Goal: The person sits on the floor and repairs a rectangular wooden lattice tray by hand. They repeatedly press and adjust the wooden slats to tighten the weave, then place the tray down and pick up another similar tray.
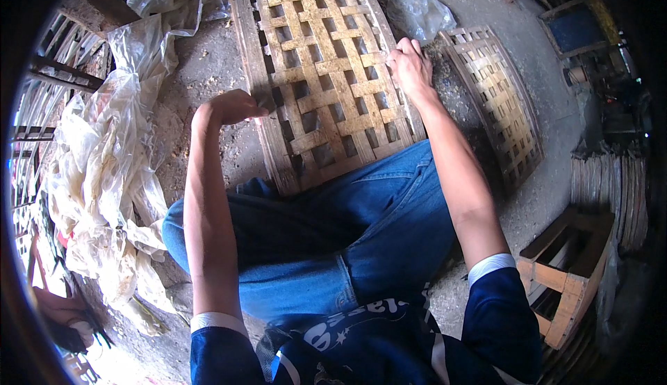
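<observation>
A woven bamboo rack [340, 83], with flat strips crossing in an open lattice inside a wooden frame, lies before me. Its near end reaches my crossed legs in blue jeans. My left hand [236, 106] is closed at the frame's left rail, its fingertips partly hidden. Around the right rail, higher up, curl the fingers of my right hand [411, 67]. A pale sheet shows under the rack's far end.
A second woven rack [497, 96] lies to the right on the grey floor. Crumpled clear plastic sheeting [104, 156] spreads along the left. At lower right stands a wooden stool [566, 291], near a stack of thin boards [611, 194]. Another person's hand [62, 308] shows at far left.
</observation>
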Available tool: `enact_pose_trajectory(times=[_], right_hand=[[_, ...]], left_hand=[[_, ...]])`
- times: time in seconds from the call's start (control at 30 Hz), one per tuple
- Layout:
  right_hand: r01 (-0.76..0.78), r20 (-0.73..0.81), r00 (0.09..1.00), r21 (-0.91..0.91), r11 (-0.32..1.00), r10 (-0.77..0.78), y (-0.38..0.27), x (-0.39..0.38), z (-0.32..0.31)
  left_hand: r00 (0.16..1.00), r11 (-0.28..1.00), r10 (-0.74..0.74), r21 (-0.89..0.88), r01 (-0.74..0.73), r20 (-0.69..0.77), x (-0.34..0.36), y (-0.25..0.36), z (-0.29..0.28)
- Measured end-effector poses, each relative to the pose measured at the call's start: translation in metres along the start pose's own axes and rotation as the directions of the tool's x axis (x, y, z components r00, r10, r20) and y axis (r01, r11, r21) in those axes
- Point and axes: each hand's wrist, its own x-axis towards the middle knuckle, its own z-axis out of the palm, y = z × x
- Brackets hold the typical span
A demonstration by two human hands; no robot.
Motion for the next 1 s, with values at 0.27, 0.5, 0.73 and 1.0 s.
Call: enact_pose_trajectory(times=[0.27,0.5,0.73,1.0], right_hand=[[-0.486,0.157,0.774,0.768,0.417,0.613,0.046,0.006,-0.004],[-0.679,-0.150,0.706,0.134,0.722,0.692,0.104,-0.011,0.007],[0.013,-0.255,0.965,0.265,0.964,0.057,0.027,0.018,0.001],[0.104,-0.150,0.987,0.332,0.938,-0.057,0.029,0.018,0.020]], left_hand=[[1.000,0.999,0.018,-0.035,-0.018,-0.011,0.006,-0.007,0.005],[0.999,1.000,0.013,-0.003,-0.013,-0.030,0.008,-0.011,0.005],[0.999,0.999,-0.032,-0.033,0.031,-0.017,0.005,-0.008,0.005],[0.999,0.999,-0.026,-0.022,0.025,-0.030,0.009,-0.017,0.008]])
